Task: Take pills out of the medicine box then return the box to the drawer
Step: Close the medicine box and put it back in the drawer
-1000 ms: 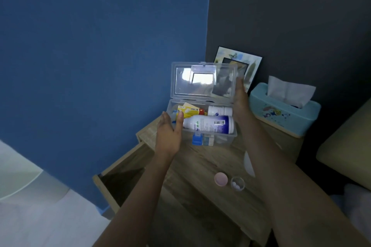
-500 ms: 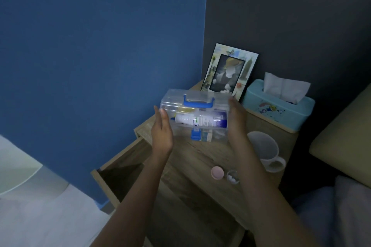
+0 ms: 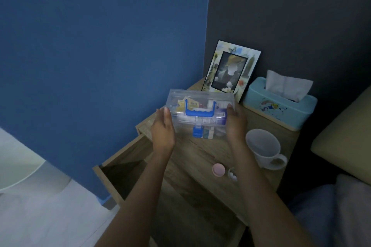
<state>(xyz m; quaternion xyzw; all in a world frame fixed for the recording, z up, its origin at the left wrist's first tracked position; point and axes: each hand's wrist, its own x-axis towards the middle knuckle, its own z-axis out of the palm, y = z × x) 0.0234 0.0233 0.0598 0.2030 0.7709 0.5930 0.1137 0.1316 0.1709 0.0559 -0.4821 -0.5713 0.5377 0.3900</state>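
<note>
We hold the closed medicine box (image 3: 200,112) between both palms, left hand (image 3: 163,130) and right hand (image 3: 234,124) gripping its short ends, long axis crosswise above the tabletop (image 3: 200,152). The open drawer (image 3: 128,174) lies below-left, nearer our left hand.

No legible text on the packets inside the medicine box (image 3: 200,106).
</note>
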